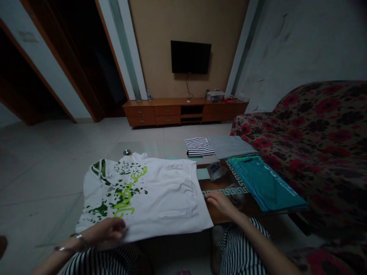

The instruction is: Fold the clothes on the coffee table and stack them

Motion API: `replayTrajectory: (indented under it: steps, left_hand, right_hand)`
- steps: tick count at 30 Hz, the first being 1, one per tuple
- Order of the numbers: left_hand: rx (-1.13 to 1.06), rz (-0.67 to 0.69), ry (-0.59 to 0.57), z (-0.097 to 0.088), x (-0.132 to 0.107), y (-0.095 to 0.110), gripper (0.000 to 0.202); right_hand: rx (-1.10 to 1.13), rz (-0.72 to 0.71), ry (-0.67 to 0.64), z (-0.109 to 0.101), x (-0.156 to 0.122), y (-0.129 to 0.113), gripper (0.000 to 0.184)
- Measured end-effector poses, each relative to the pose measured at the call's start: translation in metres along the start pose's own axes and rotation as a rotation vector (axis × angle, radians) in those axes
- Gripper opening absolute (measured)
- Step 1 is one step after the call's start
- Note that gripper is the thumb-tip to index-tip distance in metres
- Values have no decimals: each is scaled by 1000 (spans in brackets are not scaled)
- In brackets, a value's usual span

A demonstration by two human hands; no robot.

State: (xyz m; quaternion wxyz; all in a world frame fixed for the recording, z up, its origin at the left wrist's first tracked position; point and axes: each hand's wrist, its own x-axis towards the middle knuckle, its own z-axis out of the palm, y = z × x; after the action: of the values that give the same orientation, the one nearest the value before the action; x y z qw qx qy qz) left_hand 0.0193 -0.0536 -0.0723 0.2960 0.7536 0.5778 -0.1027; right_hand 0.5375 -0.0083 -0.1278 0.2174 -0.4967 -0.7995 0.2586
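A white hooded top [172, 194] with green splatters and lettering lies spread flat on the low table, its hood end to the left. My left hand [113, 230], wearing a bracelet, is over the top's near edge with its fingers curled; whether cloth is between them is hidden. Just right of the hem, my right hand [222, 202] hovers by the table with fingers loosely stretched out and nothing visible in them. Beyond it lies a folded teal garment [266, 183]. A striped folded garment [199, 147] and a grey folded garment [231, 146] lie side by side at the far edge.
A clear plastic bag [217, 170] sits on the table [216, 212], which has a key-pattern border. A small metal object [126, 152] stands at the far left. The flowered sofa [323, 130] is to the right; a wooden TV cabinet [168, 110] stands against the back wall.
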Motion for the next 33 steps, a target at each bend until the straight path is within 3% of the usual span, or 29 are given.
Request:
replayTrajectory:
  steps: [3, 5, 8, 10, 14, 18, 24, 27, 30, 31, 33]
  left_hand:
    - [63, 198, 280, 5, 37, 64, 32]
    - [171, 276, 441, 22, 66, 117, 40]
    - [317, 397, 454, 59, 106, 185, 55]
    - [347, 406, 451, 82, 127, 211, 60]
    - [301, 449, 407, 110, 152, 225, 66]
    - [215, 496, 398, 114, 158, 241, 68]
    - [16, 545, 379, 129, 172, 309, 79]
    - [-102, 568, 356, 140, 178, 336, 75]
    - [-226, 588, 411, 132, 173, 323, 66]
    - [-252, 578, 456, 123, 169, 307, 64]
    - [-280, 505, 594, 97, 157, 256, 57]
  right_hand:
    - [-74, 102, 127, 1, 69, 17, 34]
    - [-124, 82, 167, 11, 117, 22, 38]
    - [-188, -12, 188, 31, 174, 25, 38]
    - [-244, -30, 159, 43, 195, 30, 38]
    - [-363, -13, 156, 55, 202, 61, 42]
    - [-457, 6, 178, 48, 196, 110, 44]
    - [-590, -66, 214, 24, 172, 189, 47]
    - [-637, -130, 207, 9, 159, 212, 48]
    - [-678, -143, 192, -3, 152, 212, 46]
    - [-699, -117, 197, -5, 152, 207, 44]
    - [-749, -29, 249, -4, 151, 188, 42]
